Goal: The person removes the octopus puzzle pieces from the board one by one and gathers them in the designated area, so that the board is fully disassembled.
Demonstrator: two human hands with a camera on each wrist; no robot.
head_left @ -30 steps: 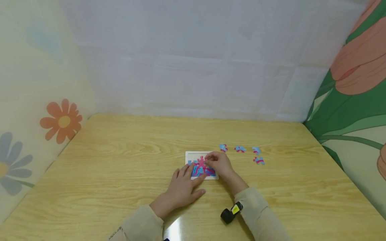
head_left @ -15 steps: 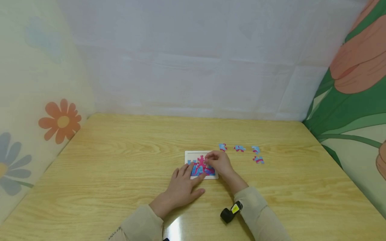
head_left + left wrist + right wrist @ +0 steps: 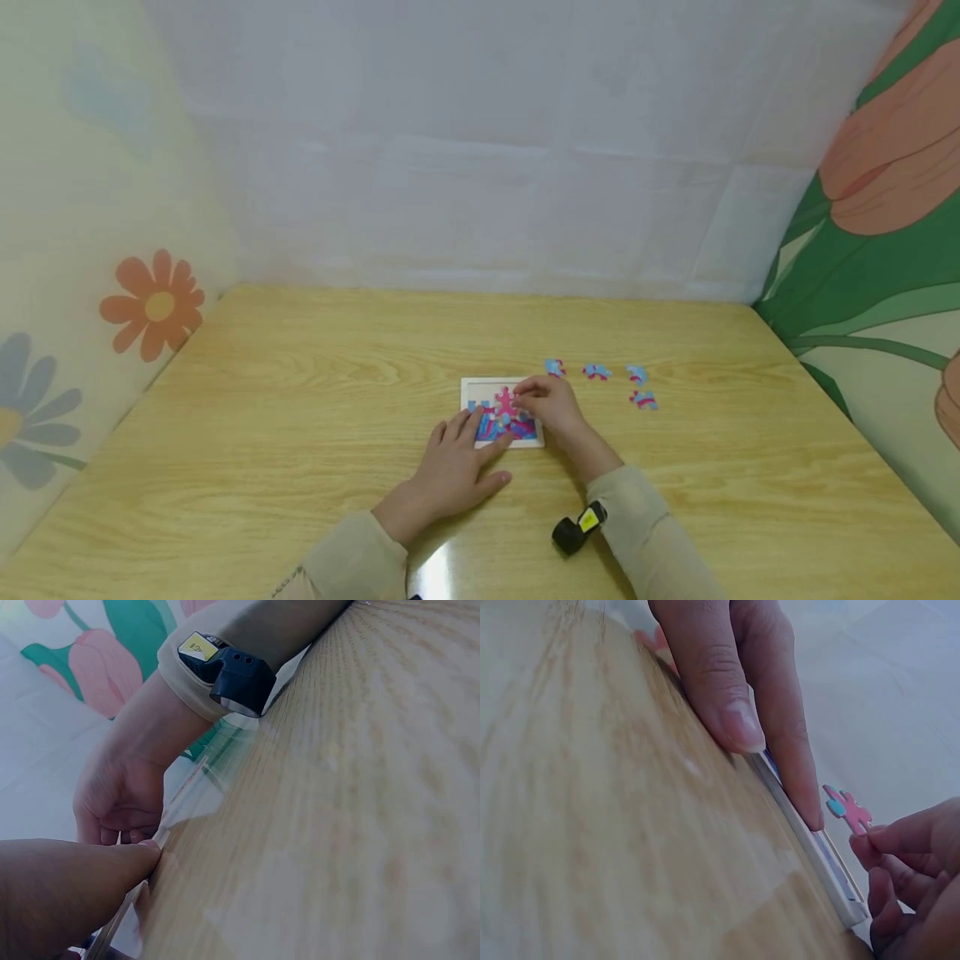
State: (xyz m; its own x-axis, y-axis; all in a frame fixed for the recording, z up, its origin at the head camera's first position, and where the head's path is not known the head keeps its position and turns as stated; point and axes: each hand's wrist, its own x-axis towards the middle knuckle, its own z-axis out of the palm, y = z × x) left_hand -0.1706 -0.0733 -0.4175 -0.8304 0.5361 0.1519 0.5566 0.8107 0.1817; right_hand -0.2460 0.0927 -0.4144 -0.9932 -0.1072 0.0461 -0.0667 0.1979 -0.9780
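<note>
- Head view: a wood-grain table (image 3: 300, 433) fills the lower half, with a bright glare patch at the bottom centre.
- Behind it hangs a creased white sheet (image 3: 480, 167); the pale left wall bears an orange daisy (image 3: 159, 306) and a blue-grey daisy (image 3: 51, 408), the right wall a tulip mural (image 3: 892, 167).
- Just below and right of centre lies a white-rimmed jigsaw tray (image 3: 487, 380), partly filled with blue, purple and pink pieces.
- The left hand (image 3: 456, 471) is spread, fingertips on the tray's lower left; the right hand (image 3: 553, 410) pinches a pink jigsaw piece (image 3: 504, 402) over it.
- Four loose jigsaw pieces (image 3: 596, 372) lie on the table, right of the tray.
- Writing: dark lettering (image 3: 287, 581) on the left sleeve (image 3: 352, 554), lower left, and a yellow label (image 3: 591, 520) on the black wrist camera (image 3: 572, 533) are too small to read.
- Left wrist view: table at right, mural at upper left; the label's letters appear upside down, not surely legible. The right hand's fingers curl at left, their hold hidden.
- Right wrist view: table at left; at lower right, finger and thumb hold the pink piece, touched with turquoise, raised off the tray.
</note>
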